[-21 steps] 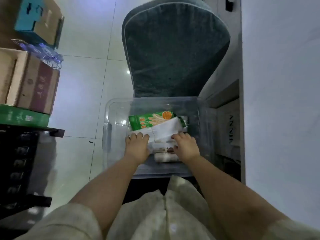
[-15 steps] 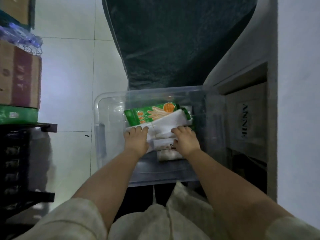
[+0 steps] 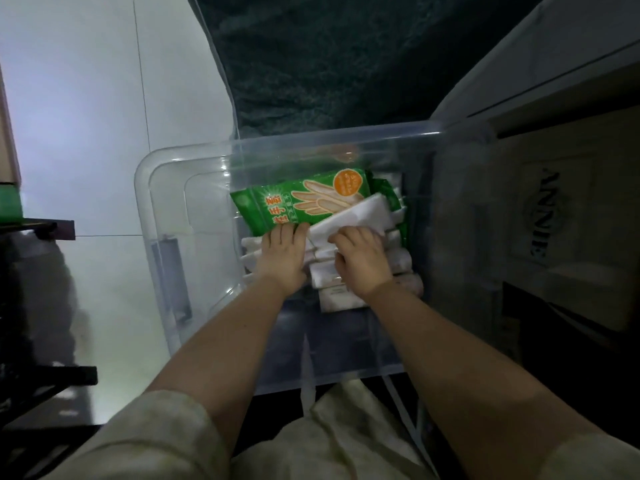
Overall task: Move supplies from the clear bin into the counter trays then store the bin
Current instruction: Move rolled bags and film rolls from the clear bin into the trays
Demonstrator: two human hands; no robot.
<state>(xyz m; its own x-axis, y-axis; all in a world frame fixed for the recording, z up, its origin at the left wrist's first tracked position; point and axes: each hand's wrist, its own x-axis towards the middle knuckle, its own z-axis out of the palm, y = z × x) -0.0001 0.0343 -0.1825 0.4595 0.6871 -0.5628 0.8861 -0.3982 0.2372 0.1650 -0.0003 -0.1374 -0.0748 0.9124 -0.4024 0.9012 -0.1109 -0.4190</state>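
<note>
A clear plastic bin [image 3: 162, 258] stands on the floor in front of me. Inside lie a green glove packet [image 3: 298, 199], a white folded packet [image 3: 356, 216] on top of it, and several white packs [image 3: 336, 296] below. Both my hands are down in the bin. My left hand [image 3: 282, 258] lies on the pile with its fingers curled over the near edge of the green packet. My right hand [image 3: 360, 258] grips the white folded packet at its near edge. The counter trays are out of view.
A dark green cushioned chair back [image 3: 346, 60] stands right behind the bin. A grey counter side with an open cabinet holding a cardboard box [image 3: 554, 230] is at the right. A black rack [image 3: 38, 341] stands at the left. Pale tiled floor [image 3: 86, 133] lies to the left.
The view has dropped and closed in on the bin. Both hands have slid a little farther onto the green and white packets, and the right hand's fingers have curled tighter.
</note>
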